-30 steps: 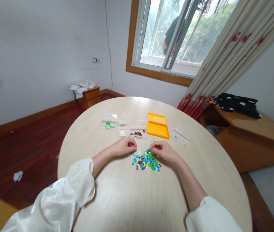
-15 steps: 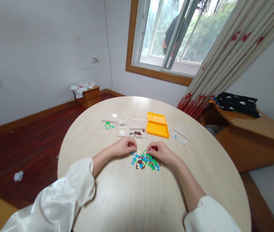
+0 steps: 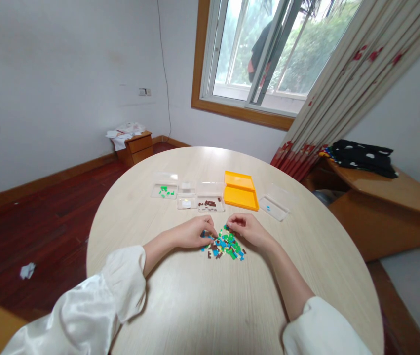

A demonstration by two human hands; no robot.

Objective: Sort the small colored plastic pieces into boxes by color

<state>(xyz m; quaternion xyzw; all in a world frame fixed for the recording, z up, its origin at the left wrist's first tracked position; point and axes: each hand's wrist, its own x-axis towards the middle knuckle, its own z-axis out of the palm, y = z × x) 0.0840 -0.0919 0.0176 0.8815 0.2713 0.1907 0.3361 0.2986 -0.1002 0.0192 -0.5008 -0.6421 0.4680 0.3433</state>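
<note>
A small heap of tiny bricks (image 3: 225, 246), blue, green, brown and pale, lies on the round wooden table (image 3: 210, 305) between my hands. My left hand (image 3: 194, 232) rests at the heap's left edge, fingers curled with the tips down among the bricks. My right hand (image 3: 247, 230) sits at the heap's right edge, fingers bent in a pinch over the pieces. What either hand holds is too small to make out.
Behind the heap stand clear boxes: one with green bricks (image 3: 164, 191), a small one (image 3: 187, 200), one with brown bricks (image 3: 210, 202), and one with a blue brick (image 3: 277, 208). An orange tray (image 3: 241, 197) sits between them. A wooden bench (image 3: 380, 197) is at the right.
My left hand has slid right and reached its fingertips into the heap. My right hand has shifted a little along the heap's far right edge.
</note>
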